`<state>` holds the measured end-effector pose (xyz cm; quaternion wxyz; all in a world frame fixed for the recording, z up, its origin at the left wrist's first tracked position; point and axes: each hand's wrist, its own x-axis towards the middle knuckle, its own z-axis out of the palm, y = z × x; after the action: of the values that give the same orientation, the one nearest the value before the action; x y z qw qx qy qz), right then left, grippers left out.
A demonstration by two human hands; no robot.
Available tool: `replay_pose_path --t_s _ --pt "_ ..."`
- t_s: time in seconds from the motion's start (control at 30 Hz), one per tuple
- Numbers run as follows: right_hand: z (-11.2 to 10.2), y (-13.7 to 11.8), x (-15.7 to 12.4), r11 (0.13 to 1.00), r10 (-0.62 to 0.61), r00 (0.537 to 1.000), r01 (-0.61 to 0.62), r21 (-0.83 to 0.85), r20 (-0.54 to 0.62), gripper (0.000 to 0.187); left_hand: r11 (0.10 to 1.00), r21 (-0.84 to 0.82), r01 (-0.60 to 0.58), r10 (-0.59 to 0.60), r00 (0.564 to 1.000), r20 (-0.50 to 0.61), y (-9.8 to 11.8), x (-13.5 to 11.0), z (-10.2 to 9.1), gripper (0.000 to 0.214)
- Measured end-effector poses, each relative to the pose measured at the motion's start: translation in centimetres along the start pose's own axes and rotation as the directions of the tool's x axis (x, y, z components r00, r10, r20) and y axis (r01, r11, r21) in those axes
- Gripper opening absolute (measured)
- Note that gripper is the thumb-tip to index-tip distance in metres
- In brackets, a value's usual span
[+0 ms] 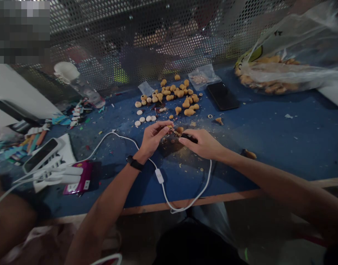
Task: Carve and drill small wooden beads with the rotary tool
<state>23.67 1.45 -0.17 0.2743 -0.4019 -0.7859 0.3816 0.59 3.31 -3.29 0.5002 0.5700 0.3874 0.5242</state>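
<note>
Near the middle of the bench, my left hand [154, 139] pinches a small tan gourd [169, 127] between thumb and fingers. My right hand [202, 142] is closed around a black-handled tool [190, 138] whose thin metal tip points at that gourd. Just behind the tip lies another brownish gourd piece [180, 130]. Beyond the hands is a pile of small tan gourds [180, 92], some cut open. Several pale round discs [142, 119] sit left of the pile. Shavings are scattered under both hands.
A white cord with an inline switch [159, 176] loops over the front edge. A black phone [222, 95] lies behind, near a large clear bag of gourds [276, 75]. At left are a purple box [80, 178], a bottle [88, 90] and clutter. Perforated metal [147, 40] backs the bench.
</note>
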Motion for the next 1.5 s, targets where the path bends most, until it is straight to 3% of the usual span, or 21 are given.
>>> replay_pose_path --t_s 0.47,1.2,1.5 --pt "0.08 0.16 -0.01 1.0 0.0 1.0 0.0 -0.018 -0.004 0.036 0.999 -0.018 0.046 -0.046 0.999 -0.023 0.68 0.04 0.35 0.036" --pt "-0.12 -0.3 -0.1 0.999 0.034 0.999 -0.035 -0.039 -0.028 0.037 0.998 0.069 -0.014 0.023 0.991 -0.13 0.65 0.14 0.37 0.04" --pt "0.0 -0.01 0.02 0.998 0.028 0.999 -0.03 -0.052 -0.029 0.037 0.994 0.102 -0.037 0.048 0.993 -0.107 0.66 0.05 0.33 0.042"
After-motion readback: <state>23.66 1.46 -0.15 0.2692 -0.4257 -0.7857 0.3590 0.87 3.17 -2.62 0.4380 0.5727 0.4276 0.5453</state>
